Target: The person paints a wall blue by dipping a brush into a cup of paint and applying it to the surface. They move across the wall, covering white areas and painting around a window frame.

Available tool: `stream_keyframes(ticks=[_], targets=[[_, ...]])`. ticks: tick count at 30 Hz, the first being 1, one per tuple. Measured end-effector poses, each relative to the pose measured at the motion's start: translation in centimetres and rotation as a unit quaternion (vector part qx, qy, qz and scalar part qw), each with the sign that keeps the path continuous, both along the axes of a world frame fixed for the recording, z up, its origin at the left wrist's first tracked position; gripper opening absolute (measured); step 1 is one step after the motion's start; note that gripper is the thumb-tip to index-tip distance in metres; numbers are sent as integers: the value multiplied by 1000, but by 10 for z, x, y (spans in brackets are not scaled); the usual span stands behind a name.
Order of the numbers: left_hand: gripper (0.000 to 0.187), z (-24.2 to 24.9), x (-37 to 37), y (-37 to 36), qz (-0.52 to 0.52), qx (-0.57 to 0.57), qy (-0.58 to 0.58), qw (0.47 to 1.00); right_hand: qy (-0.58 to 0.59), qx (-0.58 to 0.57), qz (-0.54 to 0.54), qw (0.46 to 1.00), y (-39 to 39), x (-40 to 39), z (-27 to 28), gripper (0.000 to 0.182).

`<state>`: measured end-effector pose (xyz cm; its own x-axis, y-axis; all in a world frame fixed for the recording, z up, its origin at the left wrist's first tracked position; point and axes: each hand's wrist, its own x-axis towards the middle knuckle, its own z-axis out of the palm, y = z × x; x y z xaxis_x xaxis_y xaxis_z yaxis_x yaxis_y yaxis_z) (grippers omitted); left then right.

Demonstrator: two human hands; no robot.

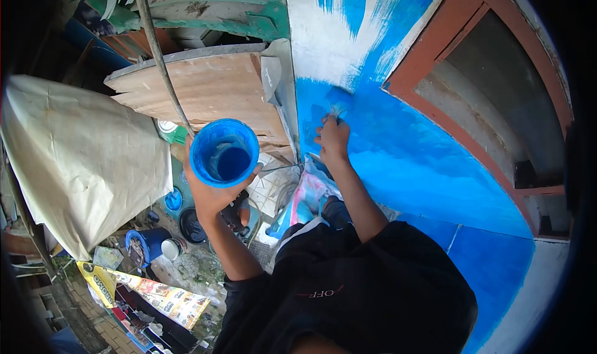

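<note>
My left hand is wrapped round a blue cup, held up with its mouth toward me. Blue paint lies in the bottom of the cup, and paint coats its inner wall. In my right hand is a paintbrush, its fingers closed on the handle. The bristles press against the wall, where wet blue paint shows. Above the brush the wall is white with rough blue strokes; below it the surface is mostly blue.
A red-brown window frame borders the painted wall on the right. A wooden board and a thin pole stand behind the cup. At left hangs a pale sheet. Below are a blue bucket and a printed banner.
</note>
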<state>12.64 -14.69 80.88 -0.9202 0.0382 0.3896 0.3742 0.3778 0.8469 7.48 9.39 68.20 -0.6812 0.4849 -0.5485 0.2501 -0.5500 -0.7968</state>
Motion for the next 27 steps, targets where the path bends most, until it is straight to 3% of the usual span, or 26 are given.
stream_keyframes(ticks=[5, 7, 8, 10, 11, 13, 15, 17, 19, 22, 23, 25, 27], targets=[[75, 0, 4, -9, 5, -15, 13, 1000, 166, 62, -8, 984, -18, 27, 123, 29], [75, 2, 6, -11, 7, -30, 26, 999, 311, 148, -24, 939, -18, 27, 149, 33], [75, 3, 9, -10, 8, -22, 14, 1000, 310, 149, -26, 939, -19, 24, 156, 33], [75, 5, 11, -8, 2, -16, 6, 1000, 374, 252, -64, 890, -18, 8, 167, 36], [75, 5, 11, -8, 3, -13, 5, 1000, 414, 270, -84, 865, -13, -5, 160, 37], [75, 7, 11, -6, 0, -11, 9, 1000, 377, 292, -105, 873, -3, -25, 136, 39], [57, 10, 14, -5, 0, 7, 8, 1000, 340, 312, -122, 879, 4, -32, 101, 41], [57, 9, 14, -8, -5, 8, 11, 1000, 240, 376, -141, 884, 10, -34, 56, 46], [56, 7, 13, -13, -9, 9, 14, 1000, 180, 343, -113, 915, 8, -17, 4, 43], [56, 5, 15, -16, 3, 13, 12, 1000, 18, 395, -76, 915, 8, 3, -114, 44], [63, 7, 16, -16, 5, 11, 7, 1000, -42, 410, -69, 908, 5, 11, -142, 44], [71, 11, 16, -15, 9, 12, 6, 1000, -76, 362, -39, 928, -3, 26, -167, 45], [58, 14, 18, -14, -7, -11, 22, 1000, -116, 309, -6, 944, -5, 33, -164, 46]])
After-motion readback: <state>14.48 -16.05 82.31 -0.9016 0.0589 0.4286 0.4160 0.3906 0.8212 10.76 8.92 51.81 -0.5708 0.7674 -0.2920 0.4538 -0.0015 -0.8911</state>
